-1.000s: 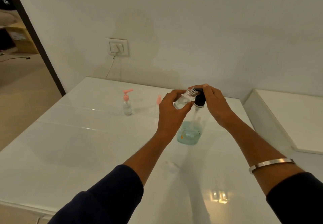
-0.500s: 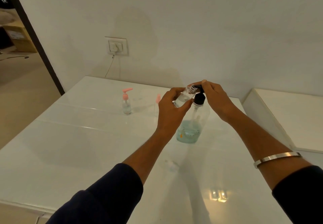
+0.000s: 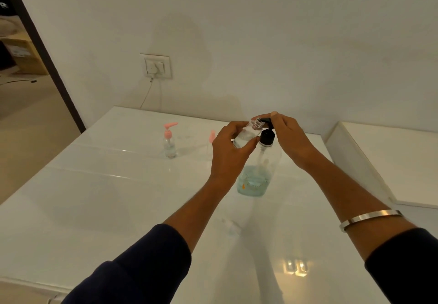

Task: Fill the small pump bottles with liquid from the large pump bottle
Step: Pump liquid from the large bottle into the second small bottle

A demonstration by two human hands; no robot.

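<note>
Left hand (image 3: pixel 231 154) grips the uncapped small bottle (image 3: pixel 246 135), tilted with its open neck right at the black pump head (image 3: pixel 266 123) of the large bottle (image 3: pixel 257 173), which stands near the table's (image 3: pixel 94 197) far right edge; right hand (image 3: pixel 288 135) has fingers curled over the pump head, pressing it. Keep the neck under the spout and use slow full strokes; thin clear plastic, slippery glossy top. Pink-pump bottle (image 3: pixel 169 141) waits toward the far edge, well apart; another pink pump (image 3: pixel 212 135) shows behind the left hand.

Left hand (image 3: pixel 228 153) holds small bottle (image 3: pixel 246 134) under large bottle (image 3: pixel 257 173) spout; right hand (image 3: pixel 288 137) on pump.
</note>
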